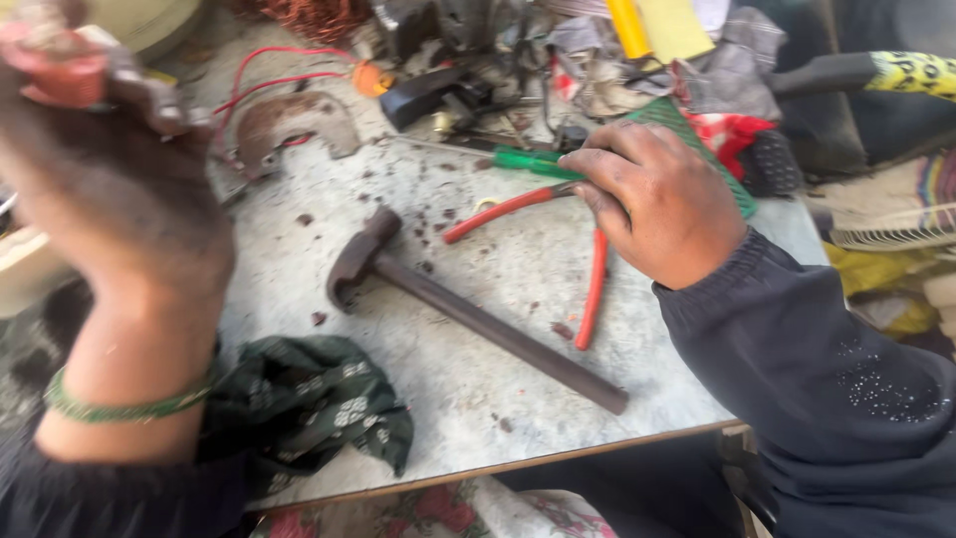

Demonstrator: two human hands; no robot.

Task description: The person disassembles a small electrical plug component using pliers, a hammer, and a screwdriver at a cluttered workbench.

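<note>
My left hand (110, 169) is raised at the upper left, blurred, closed around a small reddish part (60, 65). My right hand (662, 199) rests on the grey worktop (498, 289), fingers curled over the joint of red-handled pliers (558, 239) and touching a green-handled screwdriver (533, 161). A dark hammer (448, 304) lies diagonally in the middle of the worktop, between my hands.
A dark green patterned cloth (309, 403) hangs over the near edge. A rusty curved metal piece (289, 125) and red wires (269, 70) lie at the back left. Tools, rags and yellow items (657, 30) pile up along the back. Small brown crumbs dot the surface.
</note>
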